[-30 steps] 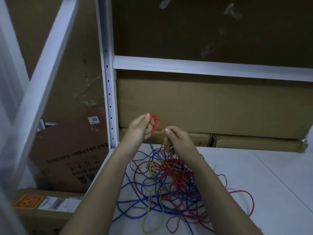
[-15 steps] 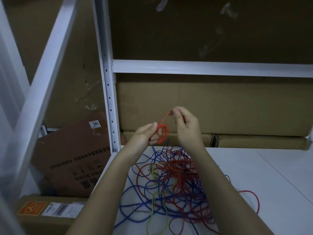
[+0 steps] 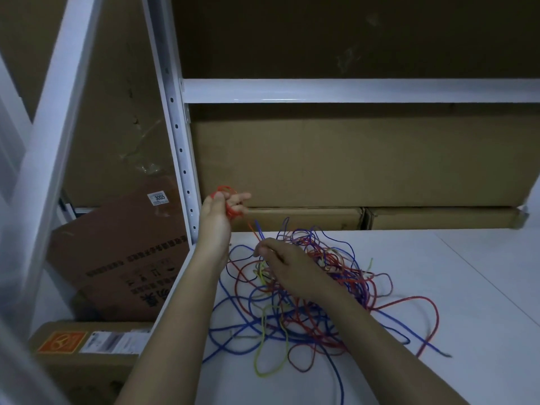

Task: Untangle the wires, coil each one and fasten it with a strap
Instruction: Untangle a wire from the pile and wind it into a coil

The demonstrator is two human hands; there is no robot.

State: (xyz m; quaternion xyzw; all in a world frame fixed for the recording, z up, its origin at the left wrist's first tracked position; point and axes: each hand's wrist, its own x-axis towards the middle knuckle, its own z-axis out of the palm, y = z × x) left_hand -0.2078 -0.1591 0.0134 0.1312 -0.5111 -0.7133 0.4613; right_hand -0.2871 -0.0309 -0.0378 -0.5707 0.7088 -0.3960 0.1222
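Above a white bench (image 3: 467, 287), small coil of thin red wire (image 3: 229, 203) gripped in raised left hand (image 3: 217, 214), apparently keeping wound loops clear; right hand (image 3: 280, 258) pinching strands atop tangled red, blue and yellow wires (image 3: 306, 302), seemingly feeding slack.

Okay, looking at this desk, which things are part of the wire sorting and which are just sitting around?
Part of the job:
- small orange wire coil, held in the left hand
- tangled heap of blue, red and yellow-green wires on the white table
- right hand, pinching a strand above the heap

Just lying about:
- long brown cardboard boxes
- leaning printed carton
- white metal shelf frame
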